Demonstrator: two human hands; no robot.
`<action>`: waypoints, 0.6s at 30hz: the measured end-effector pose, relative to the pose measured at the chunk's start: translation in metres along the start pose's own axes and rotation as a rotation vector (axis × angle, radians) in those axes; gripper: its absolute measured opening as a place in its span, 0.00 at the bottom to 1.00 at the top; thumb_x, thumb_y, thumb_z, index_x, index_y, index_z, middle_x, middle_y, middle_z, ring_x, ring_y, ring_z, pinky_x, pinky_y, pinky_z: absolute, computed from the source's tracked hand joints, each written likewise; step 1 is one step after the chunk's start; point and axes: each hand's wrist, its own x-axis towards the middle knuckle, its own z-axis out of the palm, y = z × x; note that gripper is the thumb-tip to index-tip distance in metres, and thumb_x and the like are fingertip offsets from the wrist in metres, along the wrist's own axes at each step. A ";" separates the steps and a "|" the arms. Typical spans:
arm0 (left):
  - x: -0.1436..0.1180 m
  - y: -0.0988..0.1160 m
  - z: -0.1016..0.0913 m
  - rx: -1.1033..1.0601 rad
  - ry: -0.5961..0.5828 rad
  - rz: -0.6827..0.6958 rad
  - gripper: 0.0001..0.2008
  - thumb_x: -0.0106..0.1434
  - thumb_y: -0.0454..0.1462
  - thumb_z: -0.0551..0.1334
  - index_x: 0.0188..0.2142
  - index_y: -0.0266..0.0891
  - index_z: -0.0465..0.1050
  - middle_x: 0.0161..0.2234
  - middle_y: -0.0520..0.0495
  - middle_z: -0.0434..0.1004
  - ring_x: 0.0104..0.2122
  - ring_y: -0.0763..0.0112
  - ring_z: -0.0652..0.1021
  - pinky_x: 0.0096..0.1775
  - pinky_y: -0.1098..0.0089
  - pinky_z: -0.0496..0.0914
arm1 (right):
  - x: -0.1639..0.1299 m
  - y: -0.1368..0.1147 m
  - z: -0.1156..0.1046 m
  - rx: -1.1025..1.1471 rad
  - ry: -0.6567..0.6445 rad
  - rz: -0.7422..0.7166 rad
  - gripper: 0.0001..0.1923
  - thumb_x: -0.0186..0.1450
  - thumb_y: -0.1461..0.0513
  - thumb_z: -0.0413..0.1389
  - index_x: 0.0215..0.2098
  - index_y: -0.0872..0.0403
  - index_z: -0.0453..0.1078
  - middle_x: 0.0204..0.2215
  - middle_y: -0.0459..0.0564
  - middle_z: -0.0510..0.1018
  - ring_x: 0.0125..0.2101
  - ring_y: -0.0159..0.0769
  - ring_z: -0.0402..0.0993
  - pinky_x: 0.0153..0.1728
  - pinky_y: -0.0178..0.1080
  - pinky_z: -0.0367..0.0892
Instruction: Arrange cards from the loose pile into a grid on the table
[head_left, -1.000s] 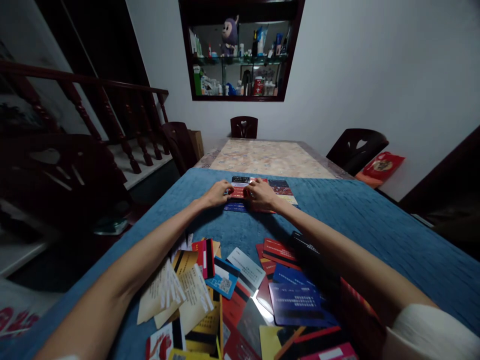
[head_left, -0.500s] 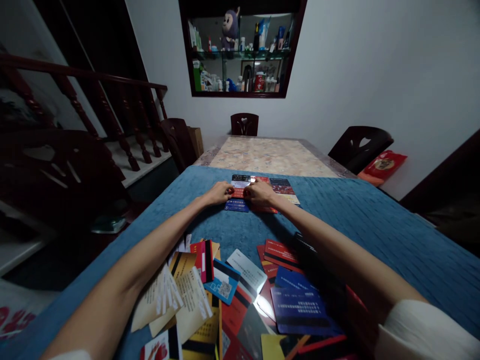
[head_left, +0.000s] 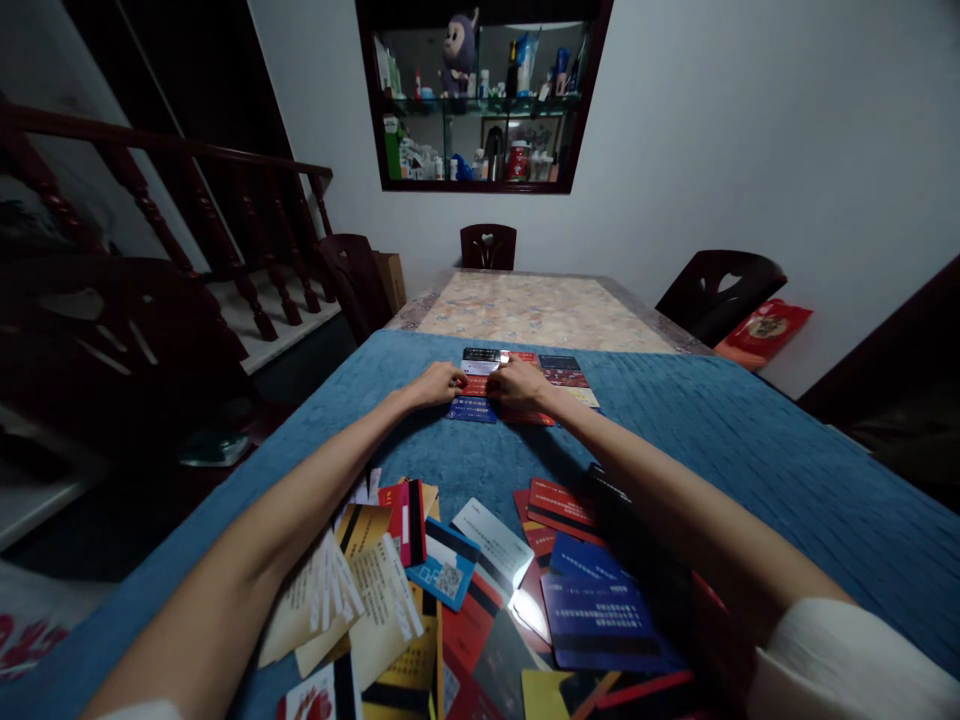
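Note:
At the far part of the blue cloth, several plastic cards lie in a close grid. My left hand (head_left: 436,383) has its fingers curled and pinched at the left edge of a red card (head_left: 475,386). Against the same card's right edge, my right hand (head_left: 519,383) is closed, its knuckles bent and its fingertips partly hidden. A blue card (head_left: 472,410) lies just nearer than the red one, and a black card (head_left: 480,354) is at the grid's far left corner. To the right of my right hand are a dark red card (head_left: 566,379) and a cream card (head_left: 581,397).
A loose heap of cards covers the near cloth under my forearms, including a purple-blue card (head_left: 596,612), a silver card (head_left: 491,540) and beige cards (head_left: 381,590). The blue cloth (head_left: 697,430) ends before the bare tabletop (head_left: 532,305). Chairs (head_left: 716,290) stand around.
Both hands stay almost where they were at the red card. The whole view has shifted very slightly; the cards lie as before.

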 end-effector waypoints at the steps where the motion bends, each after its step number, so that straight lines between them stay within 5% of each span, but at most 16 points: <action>1: 0.000 0.000 0.000 0.001 -0.002 0.000 0.15 0.58 0.33 0.59 0.43 0.36 0.81 0.39 0.44 0.81 0.39 0.64 0.78 0.45 0.70 0.70 | 0.000 0.000 0.000 -0.001 0.000 0.005 0.15 0.66 0.58 0.56 0.45 0.55 0.78 0.44 0.57 0.81 0.49 0.46 0.71 0.51 0.39 0.60; 18: 0.002 -0.003 0.008 0.035 0.053 0.013 0.16 0.60 0.33 0.57 0.44 0.35 0.80 0.35 0.44 0.76 0.36 0.66 0.75 0.43 0.70 0.70 | -0.006 -0.006 -0.008 -0.021 -0.028 0.094 0.17 0.66 0.55 0.54 0.47 0.52 0.77 0.47 0.57 0.80 0.52 0.51 0.67 0.44 0.42 0.65</action>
